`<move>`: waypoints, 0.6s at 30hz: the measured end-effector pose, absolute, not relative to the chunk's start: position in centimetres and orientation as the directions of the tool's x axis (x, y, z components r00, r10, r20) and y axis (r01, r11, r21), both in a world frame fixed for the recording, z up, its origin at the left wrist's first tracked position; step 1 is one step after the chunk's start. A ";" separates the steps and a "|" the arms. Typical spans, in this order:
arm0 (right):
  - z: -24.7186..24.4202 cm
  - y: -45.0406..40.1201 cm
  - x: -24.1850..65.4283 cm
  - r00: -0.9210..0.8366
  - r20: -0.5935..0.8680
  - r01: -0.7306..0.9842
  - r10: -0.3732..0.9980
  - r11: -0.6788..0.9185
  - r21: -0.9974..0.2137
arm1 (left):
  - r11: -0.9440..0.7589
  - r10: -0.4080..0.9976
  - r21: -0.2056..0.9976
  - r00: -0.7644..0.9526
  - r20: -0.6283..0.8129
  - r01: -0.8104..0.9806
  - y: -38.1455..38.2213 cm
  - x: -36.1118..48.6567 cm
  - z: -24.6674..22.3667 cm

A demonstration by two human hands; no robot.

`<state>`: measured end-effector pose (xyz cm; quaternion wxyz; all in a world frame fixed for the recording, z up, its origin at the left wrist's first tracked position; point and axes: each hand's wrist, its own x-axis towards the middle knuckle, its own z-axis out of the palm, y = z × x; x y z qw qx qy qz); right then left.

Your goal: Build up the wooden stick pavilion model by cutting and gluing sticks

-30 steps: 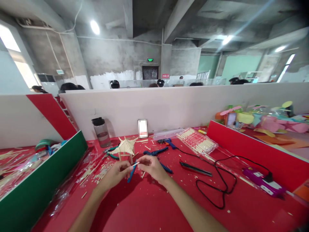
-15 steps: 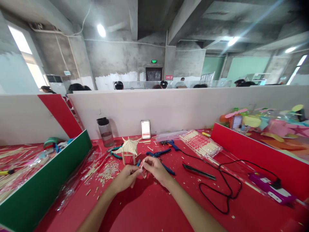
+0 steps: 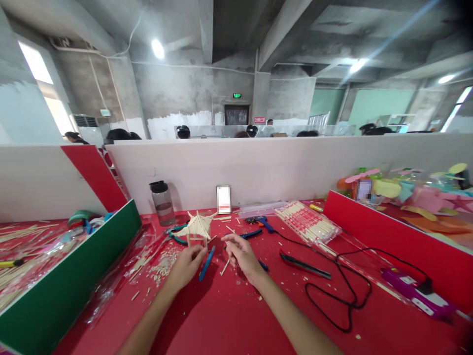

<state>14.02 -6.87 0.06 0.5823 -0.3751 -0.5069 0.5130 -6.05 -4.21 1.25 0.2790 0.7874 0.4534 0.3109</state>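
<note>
A small pavilion model (image 3: 198, 227) made of pale wooden sticks stands on the red table, its roof points spread over thin legs. My left hand (image 3: 189, 267) is just in front of its legs, thumb and fingers pressed together; what they hold, if anything, is hidden. I cannot tell whether it touches the model. To the right, my right hand (image 3: 242, 256) has its fingers apart and seems to hold nothing. It partly covers blue-handled pliers (image 3: 252, 233). Between the hands lie a slim blue tool (image 3: 207, 264) and a short wooden stick (image 3: 225, 267).
Behind stand a water bottle (image 3: 162, 204) and a phone (image 3: 223, 199). A glue gun (image 3: 264, 223), bundled sticks (image 3: 306, 220), a black utility knife (image 3: 305, 264) and a purple power strip (image 3: 416, 291) with looping cable lie right. Stick offcuts (image 3: 164, 266) litter the left, beside a green divider (image 3: 74, 281).
My hands have come apart from their pinch on a small pale piece. The left has shifted left toward the model, the right slightly right with fingers spreading. The blue tool between them is now uncovered.
</note>
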 end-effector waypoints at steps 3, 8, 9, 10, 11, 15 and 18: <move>0.1 -6.8 14.2 -0.027 0.199 -0.200 0.980 0.190 -0.961 | -0.400 0.917 0.565 0.310 0.253 0.722 -3.5 -7.3 1.2; 0.1 -6.8 14.3 -0.032 0.188 -0.206 0.982 0.178 -0.962 | -0.202 0.978 0.385 0.164 0.129 0.900 -2.4 -9.9 1.6; 0.0 -6.8 14.3 -0.032 0.187 -0.207 0.982 0.177 -0.962 | -0.175 0.982 0.376 0.133 0.135 0.910 -2.2 -10.2 1.6; -0.1 -6.8 14.3 -0.034 0.186 -0.210 0.982 0.175 -0.962 | -0.156 0.982 0.377 0.104 0.156 0.913 -2.1 -10.4 1.6; -0.2 -6.7 14.3 -0.038 0.184 -0.214 0.982 0.172 -0.961 | -0.156 0.979 0.387 0.089 0.185 0.909 -2.1 -10.5 1.6; -0.4 -6.7 14.2 -0.061 0.173 -0.222 0.983 0.155 -0.963 | -0.260 0.953 0.452 0.151 0.262 0.854 -2.0 -10.2 1.0; -0.3 -6.8 14.1 -0.068 0.174 -0.215 0.982 0.156 -0.964 | -0.294 0.950 0.476 0.198 0.242 0.829 -2.0 -9.9 0.8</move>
